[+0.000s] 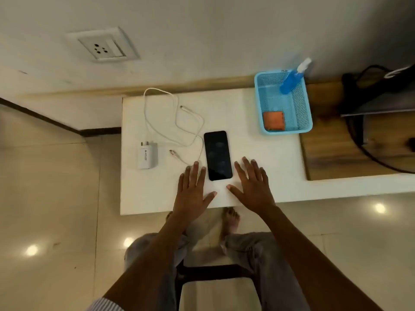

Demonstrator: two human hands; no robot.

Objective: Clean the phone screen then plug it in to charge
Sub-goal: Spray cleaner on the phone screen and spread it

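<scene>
Head view: nothing started yet, I'd say — left hand (193,189) and right hand (251,187) both lie flat with fingers spread on the white table (258,158), holding nothing, flanking the phone (217,155), which is face up between them with a smudged screen. Next move is likely a right-hand reach to the blue basket (302,104) at the far right for the spray bottle (292,79) and orange cloth (273,120). The charger adapter (147,156) and loose cable (179,122) wait left of the phone, wall socket (102,47) above; cable loop runs just beside the phone's left edge, possible snag.

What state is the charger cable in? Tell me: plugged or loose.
Loose. The white charger cable lies coiled on the table, both ends free beside the adapter and phone.
</scene>
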